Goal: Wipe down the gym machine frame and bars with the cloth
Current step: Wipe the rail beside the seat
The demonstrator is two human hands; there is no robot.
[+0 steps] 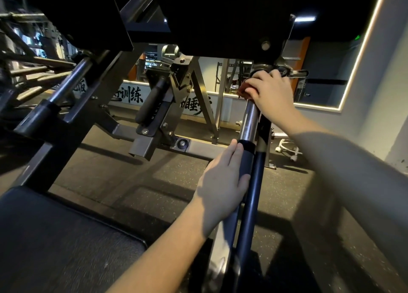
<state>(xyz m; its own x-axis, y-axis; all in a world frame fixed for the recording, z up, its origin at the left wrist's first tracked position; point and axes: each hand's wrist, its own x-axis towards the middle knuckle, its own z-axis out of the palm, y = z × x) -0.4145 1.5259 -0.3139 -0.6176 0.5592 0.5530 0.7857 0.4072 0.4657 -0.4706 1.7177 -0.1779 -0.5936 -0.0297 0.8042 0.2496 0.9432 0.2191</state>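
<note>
A chrome bar [250,122] of the gym machine rises at centre right, with a black sleeve [247,158] below it. My right hand [271,94] grips a reddish cloth [244,89] wrapped round the top of the chrome bar, just under the dark upper carriage. Only a small part of the cloth shows between the fingers. My left hand [223,182] rests against the black sleeve lower down, fingers straight along it and thumb on its front. A dark blue frame tube [251,193] runs beside the sleeve.
A black padded seat [55,237] fills the lower left. A matching bar with black sleeve [64,94] stands at left. A grey steel base beam [198,149] and adjuster handle [152,100] lie ahead. A wall and mirror are at right, with a white stool base [287,149] on the rubber floor.
</note>
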